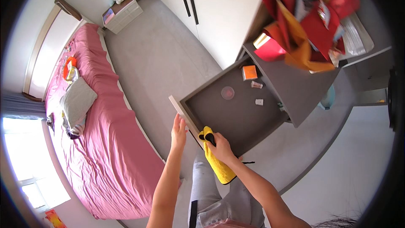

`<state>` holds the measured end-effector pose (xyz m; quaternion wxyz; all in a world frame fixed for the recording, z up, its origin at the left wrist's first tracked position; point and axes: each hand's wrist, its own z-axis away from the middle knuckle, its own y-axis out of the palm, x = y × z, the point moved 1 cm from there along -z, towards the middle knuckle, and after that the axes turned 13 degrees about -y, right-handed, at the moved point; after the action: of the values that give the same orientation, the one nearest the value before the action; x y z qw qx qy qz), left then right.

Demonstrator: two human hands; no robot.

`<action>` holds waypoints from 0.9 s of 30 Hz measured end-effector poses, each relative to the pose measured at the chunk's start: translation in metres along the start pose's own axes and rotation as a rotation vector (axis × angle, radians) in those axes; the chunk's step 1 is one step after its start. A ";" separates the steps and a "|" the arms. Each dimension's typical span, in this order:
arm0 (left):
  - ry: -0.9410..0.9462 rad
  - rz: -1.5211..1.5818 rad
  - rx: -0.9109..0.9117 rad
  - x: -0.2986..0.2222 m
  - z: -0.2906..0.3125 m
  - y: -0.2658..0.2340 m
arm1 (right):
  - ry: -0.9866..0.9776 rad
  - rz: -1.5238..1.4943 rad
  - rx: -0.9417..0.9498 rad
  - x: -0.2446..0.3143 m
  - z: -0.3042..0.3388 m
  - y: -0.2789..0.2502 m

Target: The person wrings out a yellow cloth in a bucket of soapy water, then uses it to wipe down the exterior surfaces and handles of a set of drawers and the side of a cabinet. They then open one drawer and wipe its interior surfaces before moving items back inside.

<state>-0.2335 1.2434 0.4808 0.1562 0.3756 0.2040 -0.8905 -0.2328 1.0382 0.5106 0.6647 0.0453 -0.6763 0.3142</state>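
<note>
Hands at open grey drawer [236, 114]: left hand [179, 131] lies flat, fingers extended, on the drawer's pale front edge; right hand [220, 147] grips a yellow microfibre cloth [217, 162] at the drawer's near corner. Small orange box [249, 72] and round pink lid [228, 93] lie inside. Pink-covered bed [101, 143] left.

The yellow cloth [217, 160] is partly hidden under the right hand [221, 147]; the drawer's [236, 114] far small items (perhaps caps) stay too small to tell.
</note>
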 end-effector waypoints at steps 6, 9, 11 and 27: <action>-0.126 -0.316 0.228 -0.040 -0.062 -0.011 | -0.117 0.164 0.003 0.039 -0.109 0.009; -0.300 -0.122 0.349 -0.024 -0.077 -0.024 | -0.188 0.330 0.144 0.045 -0.186 0.021; -0.309 -0.117 0.412 -0.038 -0.085 -0.027 | -0.224 0.367 0.258 0.042 -0.223 0.022; -0.305 -0.334 0.497 -0.069 -0.101 -0.032 | 0.299 0.693 1.073 -0.094 -0.359 0.084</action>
<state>-0.1393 1.3283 0.4751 -0.0597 0.2258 0.0134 -0.9723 0.0498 1.2464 0.3635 0.4971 0.1061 -0.3013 0.8068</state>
